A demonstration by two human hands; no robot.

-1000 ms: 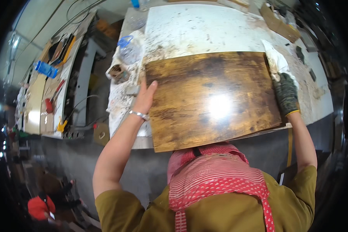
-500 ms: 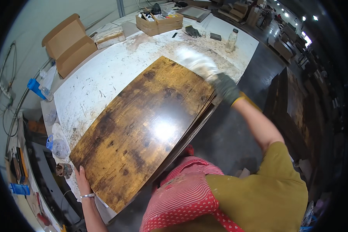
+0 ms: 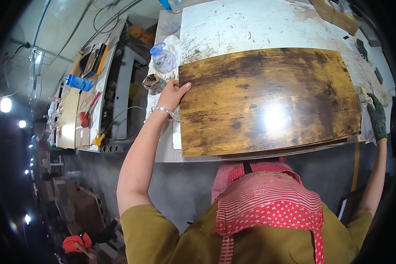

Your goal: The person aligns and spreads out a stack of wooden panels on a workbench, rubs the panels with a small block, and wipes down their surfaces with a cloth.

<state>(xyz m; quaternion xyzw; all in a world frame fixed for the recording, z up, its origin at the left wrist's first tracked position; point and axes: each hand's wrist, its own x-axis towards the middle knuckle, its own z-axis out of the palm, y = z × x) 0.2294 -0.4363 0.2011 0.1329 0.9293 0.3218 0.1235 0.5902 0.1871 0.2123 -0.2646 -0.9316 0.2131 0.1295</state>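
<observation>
A dark brown wood-grain panel [image 3: 251, 97] with a glossy face lies flat on the white worktable [image 3: 233, 26], on top of at least one more board showing at its front right edge. At the panel's left edge is my bare left hand [image 3: 174, 94], a bracelet on its wrist. Its thumb rests against the panel's edge, and the other fingers are curled and partly hidden. My right hand [image 3: 376, 116], in a dark glove, is just past the panel's right end. It is closed on a white cloth [image 3: 364, 110], only part of which shows.
Beside my left hand stand a brown-topped jar [image 3: 154, 83] and a clear bottle with a blue cap [image 3: 164, 59]. A cardboard box [image 3: 336, 16] sits at the far right. Leftward, a side bench holds a red mallet [image 3: 84, 118] and a blue bottle [image 3: 78, 82]. Another person [image 3: 77, 243] is at lower left.
The view has swung leftward. My right hand has brought the cloth from the panel's far right corner down beside its right end. The left hand remains at the left edge, its thumb now toward the panel.
</observation>
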